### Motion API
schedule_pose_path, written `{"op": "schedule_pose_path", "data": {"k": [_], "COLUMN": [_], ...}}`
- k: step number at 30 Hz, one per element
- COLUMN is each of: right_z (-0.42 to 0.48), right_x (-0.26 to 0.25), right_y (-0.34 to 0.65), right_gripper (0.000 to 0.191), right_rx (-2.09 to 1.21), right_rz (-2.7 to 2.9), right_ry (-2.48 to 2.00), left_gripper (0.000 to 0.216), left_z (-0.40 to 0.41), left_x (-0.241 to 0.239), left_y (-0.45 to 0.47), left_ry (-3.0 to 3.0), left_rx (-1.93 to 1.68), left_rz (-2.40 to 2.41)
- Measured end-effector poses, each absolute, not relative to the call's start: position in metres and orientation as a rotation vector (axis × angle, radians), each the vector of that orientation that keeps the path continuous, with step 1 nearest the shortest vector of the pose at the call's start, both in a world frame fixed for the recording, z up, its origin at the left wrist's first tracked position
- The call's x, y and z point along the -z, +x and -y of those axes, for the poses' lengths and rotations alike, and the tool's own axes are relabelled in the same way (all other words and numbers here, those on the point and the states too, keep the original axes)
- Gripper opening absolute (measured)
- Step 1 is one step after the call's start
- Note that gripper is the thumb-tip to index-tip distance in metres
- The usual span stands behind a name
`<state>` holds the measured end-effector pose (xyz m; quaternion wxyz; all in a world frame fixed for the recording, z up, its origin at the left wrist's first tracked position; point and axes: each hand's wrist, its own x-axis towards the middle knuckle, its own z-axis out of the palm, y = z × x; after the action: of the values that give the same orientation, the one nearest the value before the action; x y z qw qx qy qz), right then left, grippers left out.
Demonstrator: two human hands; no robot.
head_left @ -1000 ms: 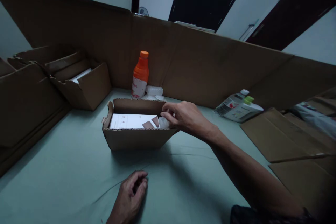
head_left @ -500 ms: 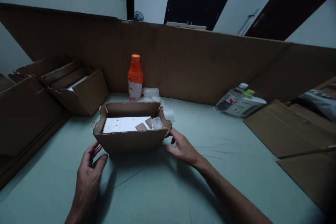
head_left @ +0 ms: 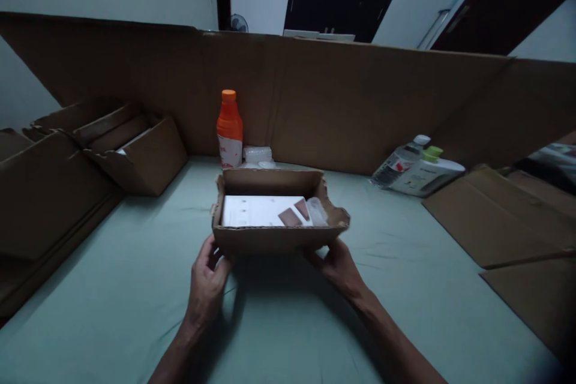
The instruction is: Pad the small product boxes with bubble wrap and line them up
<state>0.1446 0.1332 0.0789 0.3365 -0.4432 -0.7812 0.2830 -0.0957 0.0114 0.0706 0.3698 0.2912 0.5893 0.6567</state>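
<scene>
An open-topped cardboard box [head_left: 279,241] is held in front of me between both hands. Inside it lie a white printed box [head_left: 254,211] with brown patches and a piece of clear bubble wrap [head_left: 317,212]. My left hand [head_left: 208,279] grips the lower left corner, thumb in front. On the other side, my right hand [head_left: 337,267] is closed on the lower right end, its fingers partly hidden under the cardboard. Behind the box stand an orange bottle [head_left: 230,126] with a white label and some rolled bubble wrap [head_left: 258,155].
Cardboard boxes [head_left: 148,153] stand at the left, one with something white in it. Toward the right, a clear plastic bottle [head_left: 400,162] and a white bottle with a green cap [head_left: 429,175] lean together. Flattened cardboard [head_left: 481,216] lies further right. A tall cardboard wall [head_left: 342,108] closes the back.
The cardboard box has moved to the right with its contents, now covering part of the bubble wrap behind. My left hand has followed it and closed on its left corner.
</scene>
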Motion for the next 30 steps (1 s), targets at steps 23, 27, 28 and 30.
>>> {"op": "schedule_pose_path", "data": {"k": [23, 27, 28, 30], "right_z": [-0.111, -0.115, -0.116, -0.119], "right_x": [-0.075, -0.06, -0.057, -0.051], "right_y": [0.199, 0.215, 0.218, 0.224], "right_gripper": [0.04, 0.051, 0.056, 0.072], "right_rx": [-0.612, -0.736, -0.793, -0.936], "right_rz": [1.908, 1.831, 1.81, 1.759], "right_ry": [-1.377, -1.388, -1.352, -1.239], "left_gripper": [0.047, 0.048, 0.049, 0.052], "left_z": [-0.065, -0.073, -0.073, -0.071], "left_x": [-0.055, -0.053, -0.053, -0.055], "left_y": [-0.06, -0.054, -0.054, -0.056], "left_ry": [0.967, 0.987, 0.99, 0.992], "left_rx": [-1.565, -1.535, -1.524, -1.497], "left_rz": [-1.41, -1.401, -1.403, -1.424]}}
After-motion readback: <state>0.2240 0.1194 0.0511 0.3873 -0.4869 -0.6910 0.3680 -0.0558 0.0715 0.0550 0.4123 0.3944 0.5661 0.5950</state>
